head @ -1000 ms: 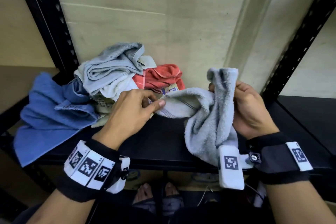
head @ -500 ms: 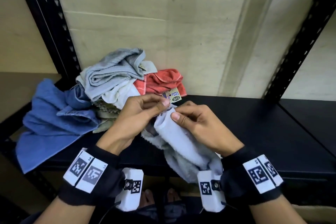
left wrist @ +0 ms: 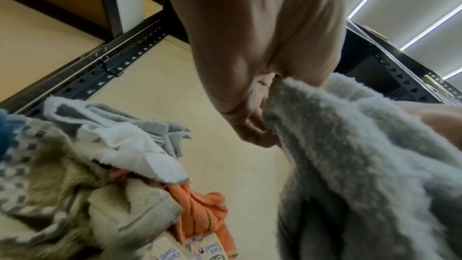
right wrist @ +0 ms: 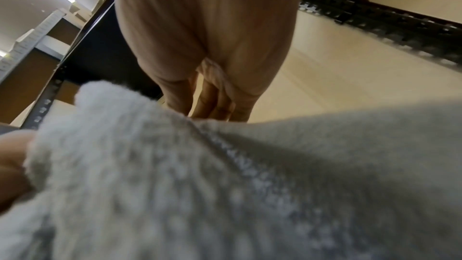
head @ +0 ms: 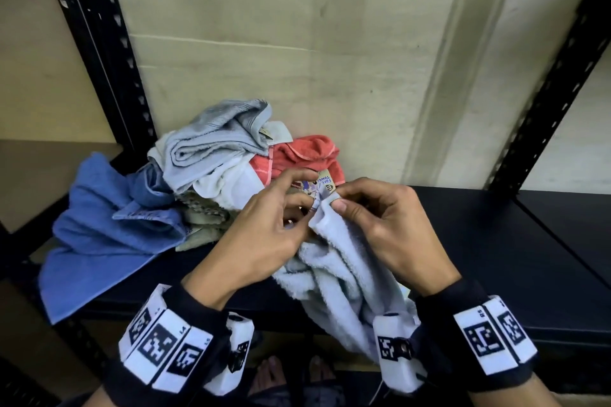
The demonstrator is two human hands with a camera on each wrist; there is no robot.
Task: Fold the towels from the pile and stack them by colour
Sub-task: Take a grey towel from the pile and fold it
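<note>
A pale grey towel [head: 344,277] hangs bunched between my hands over the front of the black shelf [head: 489,261]. My right hand [head: 334,203] pinches its upper corner between thumb and forefinger. My left hand [head: 297,211] sits close against it, fingers curled on the same top edge. The left wrist view has the fingers [left wrist: 252,124] closed on the grey towel [left wrist: 362,165]. In the right wrist view the grey towel [right wrist: 225,185] fills the lower frame. The pile [head: 231,175] lies just behind my hands.
The pile holds a grey towel [head: 211,145], a white one [head: 224,185], an orange-red one [head: 307,152] with a paper tag [head: 325,182], and a beige patterned one [head: 201,211]. A blue towel [head: 99,228] spreads left. Black uprights [head: 99,43] flank the shelf.
My hands came together in front of the pile; the right hand swung left with its end of the grey towel. Since half a second ago they have barely shifted, still working the corner.
</note>
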